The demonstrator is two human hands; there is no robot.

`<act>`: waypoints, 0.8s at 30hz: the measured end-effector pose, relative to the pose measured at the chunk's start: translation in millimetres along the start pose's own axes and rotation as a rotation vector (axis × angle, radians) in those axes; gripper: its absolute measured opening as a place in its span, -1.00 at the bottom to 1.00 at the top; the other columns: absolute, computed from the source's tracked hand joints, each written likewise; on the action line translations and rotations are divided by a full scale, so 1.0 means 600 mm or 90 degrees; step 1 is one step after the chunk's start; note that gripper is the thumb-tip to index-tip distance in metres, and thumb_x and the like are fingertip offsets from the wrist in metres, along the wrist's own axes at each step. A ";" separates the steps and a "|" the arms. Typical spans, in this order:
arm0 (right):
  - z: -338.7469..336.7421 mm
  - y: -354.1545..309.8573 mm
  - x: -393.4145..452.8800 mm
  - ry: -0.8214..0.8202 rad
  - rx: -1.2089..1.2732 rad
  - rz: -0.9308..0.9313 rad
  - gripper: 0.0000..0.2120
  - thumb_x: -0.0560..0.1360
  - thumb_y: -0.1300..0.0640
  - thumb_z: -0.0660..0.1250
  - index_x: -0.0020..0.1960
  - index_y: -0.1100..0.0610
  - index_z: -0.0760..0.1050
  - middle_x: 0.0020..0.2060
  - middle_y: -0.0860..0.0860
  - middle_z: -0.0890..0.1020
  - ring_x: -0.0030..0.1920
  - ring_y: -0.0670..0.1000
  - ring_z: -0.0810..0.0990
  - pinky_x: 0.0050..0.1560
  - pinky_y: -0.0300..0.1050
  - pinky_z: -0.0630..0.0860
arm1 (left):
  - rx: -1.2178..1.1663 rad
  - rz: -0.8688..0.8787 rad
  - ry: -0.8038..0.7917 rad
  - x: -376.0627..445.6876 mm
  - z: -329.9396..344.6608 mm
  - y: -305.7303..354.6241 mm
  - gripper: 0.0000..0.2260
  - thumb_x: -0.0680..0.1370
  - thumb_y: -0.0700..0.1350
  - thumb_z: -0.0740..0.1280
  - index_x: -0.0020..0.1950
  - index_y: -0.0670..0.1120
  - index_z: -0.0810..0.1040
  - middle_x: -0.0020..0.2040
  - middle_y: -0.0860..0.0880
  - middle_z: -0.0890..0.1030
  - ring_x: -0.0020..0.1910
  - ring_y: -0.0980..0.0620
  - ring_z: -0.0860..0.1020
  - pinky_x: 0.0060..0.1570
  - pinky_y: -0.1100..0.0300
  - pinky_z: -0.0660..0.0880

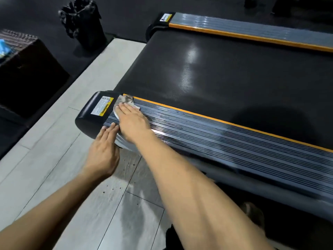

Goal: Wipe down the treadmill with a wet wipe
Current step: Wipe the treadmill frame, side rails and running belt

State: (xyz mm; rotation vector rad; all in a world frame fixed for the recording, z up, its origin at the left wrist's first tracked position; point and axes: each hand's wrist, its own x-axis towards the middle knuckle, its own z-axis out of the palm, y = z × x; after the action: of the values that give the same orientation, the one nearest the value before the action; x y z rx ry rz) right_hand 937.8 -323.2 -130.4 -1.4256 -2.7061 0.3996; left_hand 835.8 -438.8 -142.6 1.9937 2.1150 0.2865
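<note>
the right hand (132, 121) lies flat on the near side rail (225, 141) of the treadmill (207, 74), with straight fingers that press a wet wipe (126, 101) down on the ribbed grey surface. the wipe is white and crumpled, and most of it is hidden under the fingers; only its far edge shows in front of the fingertips, close to the orange strip (216, 121) that runs along the rail beside the black belt. just beyond the wipe, at the end of the rail, is the black end cap (90, 112) with a white and yellow warning label (102, 106).

the left hand (103, 150) is just beside the right hand, on its left. its fingers are straight and close together, and the fingertips touch the outer edge of the rail near the end cap. it holds nothing.

both forearms are bare and reach forward from the bottom of the view. under the left hand and arm is a floor of pale grey planks (81, 195). on the far side of the belt, well beyond both hands, the other side rail (252, 29) shows with the same orange strip and a small label at its end. far to the left of the hands stands a dark woven box (27, 73), with something blue (3, 47) on top of it. beyond it, on the dark floor, is a black bin (84, 22) with a black bag in it.
</note>
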 end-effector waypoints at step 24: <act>0.057 -0.062 0.034 0.088 0.052 -0.060 -0.49 0.64 0.17 0.08 0.58 0.14 0.15 0.57 0.06 0.22 0.58 0.04 0.11 0.58 -0.05 -0.05 | -0.112 -0.140 0.066 -0.008 -0.056 -0.031 -0.38 0.50 -0.17 0.04 0.59 -0.22 0.22 0.57 -0.22 0.29 0.50 -0.23 0.29 0.49 -0.02 0.19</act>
State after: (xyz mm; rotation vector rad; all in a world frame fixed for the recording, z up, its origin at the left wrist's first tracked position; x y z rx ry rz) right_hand 890.4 -333.1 -155.6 -1.2500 -2.6035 0.3855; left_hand 808.7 -444.5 -115.8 1.6667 2.2593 0.5256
